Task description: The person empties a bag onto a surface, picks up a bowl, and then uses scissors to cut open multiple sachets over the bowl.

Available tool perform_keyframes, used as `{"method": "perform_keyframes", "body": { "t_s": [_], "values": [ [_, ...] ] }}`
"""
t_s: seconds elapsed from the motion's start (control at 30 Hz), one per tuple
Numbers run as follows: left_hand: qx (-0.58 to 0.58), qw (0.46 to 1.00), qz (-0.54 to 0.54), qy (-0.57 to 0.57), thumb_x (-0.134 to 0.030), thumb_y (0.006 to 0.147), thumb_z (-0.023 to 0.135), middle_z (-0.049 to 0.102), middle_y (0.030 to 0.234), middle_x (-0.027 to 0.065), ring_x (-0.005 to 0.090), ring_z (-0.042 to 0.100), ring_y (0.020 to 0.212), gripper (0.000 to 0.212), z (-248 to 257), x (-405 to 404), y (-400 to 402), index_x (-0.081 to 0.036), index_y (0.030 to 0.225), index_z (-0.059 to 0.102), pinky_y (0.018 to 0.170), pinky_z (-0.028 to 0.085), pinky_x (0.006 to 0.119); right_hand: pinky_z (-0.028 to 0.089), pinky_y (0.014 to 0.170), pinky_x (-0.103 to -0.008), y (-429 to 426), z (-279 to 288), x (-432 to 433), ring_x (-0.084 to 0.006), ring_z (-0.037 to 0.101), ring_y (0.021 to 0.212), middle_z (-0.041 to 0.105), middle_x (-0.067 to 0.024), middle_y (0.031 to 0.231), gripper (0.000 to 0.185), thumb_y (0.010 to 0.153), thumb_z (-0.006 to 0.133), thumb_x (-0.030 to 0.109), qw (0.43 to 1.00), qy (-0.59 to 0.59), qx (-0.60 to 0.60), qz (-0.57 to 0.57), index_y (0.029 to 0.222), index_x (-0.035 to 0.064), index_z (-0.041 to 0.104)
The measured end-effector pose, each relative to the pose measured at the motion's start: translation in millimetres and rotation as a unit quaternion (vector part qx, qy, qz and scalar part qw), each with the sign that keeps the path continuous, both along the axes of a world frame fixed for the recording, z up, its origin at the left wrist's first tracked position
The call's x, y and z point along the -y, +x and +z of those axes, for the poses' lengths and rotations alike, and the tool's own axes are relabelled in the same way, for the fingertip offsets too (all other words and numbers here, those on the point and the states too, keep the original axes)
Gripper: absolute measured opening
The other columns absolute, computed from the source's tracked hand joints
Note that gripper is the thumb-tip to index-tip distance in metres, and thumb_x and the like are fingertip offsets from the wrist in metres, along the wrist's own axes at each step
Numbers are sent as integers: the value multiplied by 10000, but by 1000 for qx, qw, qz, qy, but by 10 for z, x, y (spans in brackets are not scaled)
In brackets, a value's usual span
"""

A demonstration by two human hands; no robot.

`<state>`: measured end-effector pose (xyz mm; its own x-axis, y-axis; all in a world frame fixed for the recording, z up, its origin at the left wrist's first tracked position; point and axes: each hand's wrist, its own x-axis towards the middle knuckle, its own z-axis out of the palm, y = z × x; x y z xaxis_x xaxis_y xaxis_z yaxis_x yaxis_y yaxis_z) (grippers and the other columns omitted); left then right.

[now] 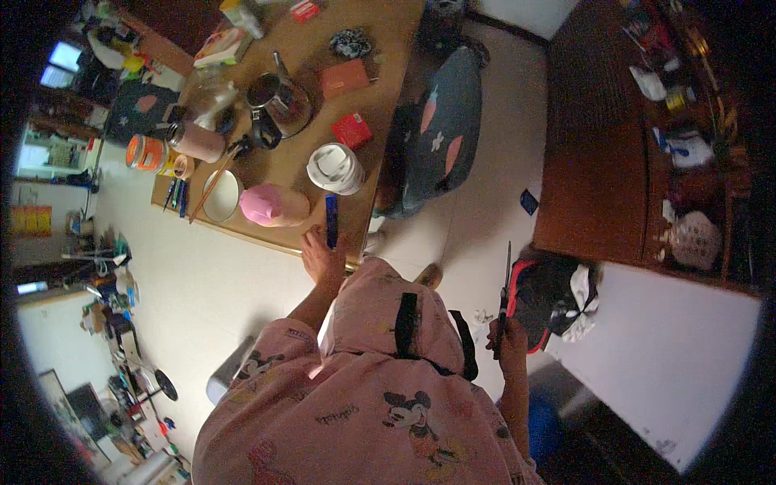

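My left hand (321,254) is at the near edge of a wooden table (291,163), its fingers close to the lower end of a slim blue object (331,219). Whether it grips that object is unclear. Low on the other side, my right hand (509,342) is closed around a black-handled bladed tool (504,297). Its thin metal blade points away from me; blur hides whether it is scissors or a knife. Beyond my left hand stand a pink-topped bottle (273,206) and a white lidded cup (336,170).
A white bowl (221,197) has thin sticks across it. Further back are a metal pitcher (282,112), a pink tumbler (197,142) and red packets (351,130). A chair with a dark patterned cover (445,133) stands beside the table. A black bag with red trim (536,300) is near my right hand.
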<state>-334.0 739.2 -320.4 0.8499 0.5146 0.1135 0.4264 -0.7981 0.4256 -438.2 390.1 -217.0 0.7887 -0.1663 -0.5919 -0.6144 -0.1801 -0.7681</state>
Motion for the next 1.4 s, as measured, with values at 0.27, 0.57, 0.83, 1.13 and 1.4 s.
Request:
{"method": "perform_keyframes", "body": {
  "t_s": [0.27,0.57,0.83,1.13,1.4],
  "values": [
    [-45,998,2,-42,-247,773,587,512,983,164,372,515,877,331,-61,-60,-41,-67,1036,499,732,420,458,429,501,-289,478,90,203,-135,551,554,570,-77,651,210,798,627,204,972,-90,59,210,852,18,547],
    [-31,987,-66,-143,-178,842,501,567,819,164,370,564,748,152,302,-270,-251,-52,928,499,666,454,441,451,574,-285,583,206,-581,-139,562,634,600,-91,721,212,778,614,168,963,-59,21,260,871,-6,538],
    [107,882,-163,-429,-70,857,502,600,776,163,296,616,691,127,917,-243,-713,-5,946,439,577,475,358,466,622,-253,689,230,-1581,-116,541,696,605,-76,869,262,706,695,41,958,34,189,213,902,19,522],
    [204,919,-297,-163,-15,746,551,577,889,155,344,535,816,206,1167,-884,-785,-12,946,503,741,439,417,459,644,-235,841,715,-2934,-118,554,704,584,-37,809,311,670,740,47,938,151,306,55,877,54,509],
    [264,917,-229,-194,-42,780,562,570,891,169,348,536,821,246,1364,-945,-937,11,999,465,733,434,417,437,635,-220,911,816,-3098,-80,508,680,520,3,793,311,675,703,-28,924,181,311,126,885,63,492]
  ]
}}
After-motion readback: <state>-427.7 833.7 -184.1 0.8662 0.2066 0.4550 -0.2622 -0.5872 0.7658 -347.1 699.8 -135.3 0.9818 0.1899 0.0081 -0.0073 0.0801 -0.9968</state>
